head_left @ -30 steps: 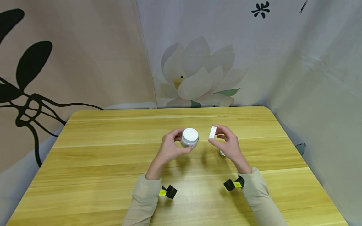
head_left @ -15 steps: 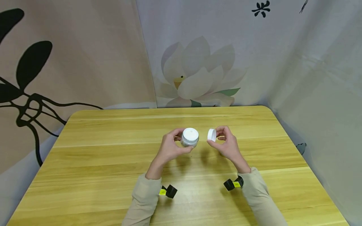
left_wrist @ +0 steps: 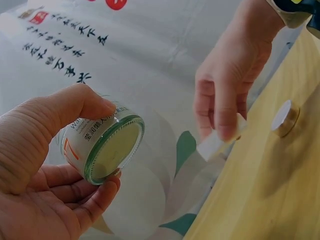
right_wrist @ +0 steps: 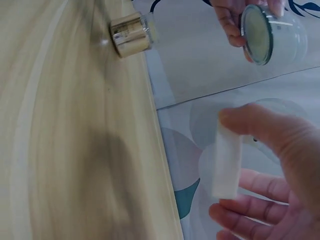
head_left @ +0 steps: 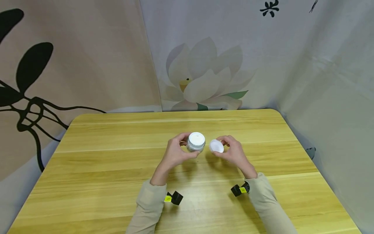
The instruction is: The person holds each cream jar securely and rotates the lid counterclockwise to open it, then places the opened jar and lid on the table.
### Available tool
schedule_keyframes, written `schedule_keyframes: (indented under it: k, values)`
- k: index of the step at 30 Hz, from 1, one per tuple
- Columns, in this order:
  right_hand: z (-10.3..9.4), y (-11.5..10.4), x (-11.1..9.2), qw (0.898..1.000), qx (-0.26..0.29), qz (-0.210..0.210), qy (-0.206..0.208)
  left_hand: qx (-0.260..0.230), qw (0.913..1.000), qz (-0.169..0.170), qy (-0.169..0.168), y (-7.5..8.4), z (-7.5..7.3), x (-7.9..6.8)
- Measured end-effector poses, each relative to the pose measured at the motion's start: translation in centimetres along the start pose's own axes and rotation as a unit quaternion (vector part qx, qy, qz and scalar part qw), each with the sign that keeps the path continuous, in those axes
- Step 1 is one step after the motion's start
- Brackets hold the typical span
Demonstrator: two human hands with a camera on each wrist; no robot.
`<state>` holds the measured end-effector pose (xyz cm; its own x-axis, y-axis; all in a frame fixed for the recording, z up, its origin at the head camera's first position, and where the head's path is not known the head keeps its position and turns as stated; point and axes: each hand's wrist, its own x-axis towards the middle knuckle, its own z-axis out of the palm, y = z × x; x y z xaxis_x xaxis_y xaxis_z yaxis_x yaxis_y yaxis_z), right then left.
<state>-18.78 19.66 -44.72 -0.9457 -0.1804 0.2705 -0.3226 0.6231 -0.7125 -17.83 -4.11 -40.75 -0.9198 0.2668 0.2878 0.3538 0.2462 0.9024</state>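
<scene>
In the head view my left hand (head_left: 177, 151) grips a glass cosmetic jar (head_left: 196, 141), fingers and thumb round its sides. A white surface shows at its top. The left wrist view shows its printed label and pale greenish glass base (left_wrist: 117, 150), tipped toward the camera. To the right, my right hand (head_left: 233, 152) pinches a round white lid (head_left: 216, 146) by its edge, apart from the jar. In the right wrist view the lid (right_wrist: 227, 162) appears edge-on between thumb and fingers.
A small gold container (right_wrist: 131, 36) with a pale top stands on the wooden table (head_left: 117, 169); my right hand hides it in the head view. A printed curtain (head_left: 210, 74) hangs behind the table's far edge.
My right hand has moved slightly left and nearer, turning the lid from edge-on to face-on in the head view, closer to the jar. The left hand and jar stay put.
</scene>
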Motion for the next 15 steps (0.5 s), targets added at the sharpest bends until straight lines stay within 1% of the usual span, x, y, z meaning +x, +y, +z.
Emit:
schedule_keyframes:
  k: [7, 15]
  values:
    - [0.5, 0.6, -0.1, 0.997, -0.061, 0.014, -0.037, -0.002, 1.0, -0.001, 0.0, 0.0, -0.1, -0.1]
    - [1.1, 1.0, 0.2, 0.992, -0.092, 0.025, -0.088, 0.002, 1.0, 0.001, 0.0, -0.1, -0.1, -0.1]
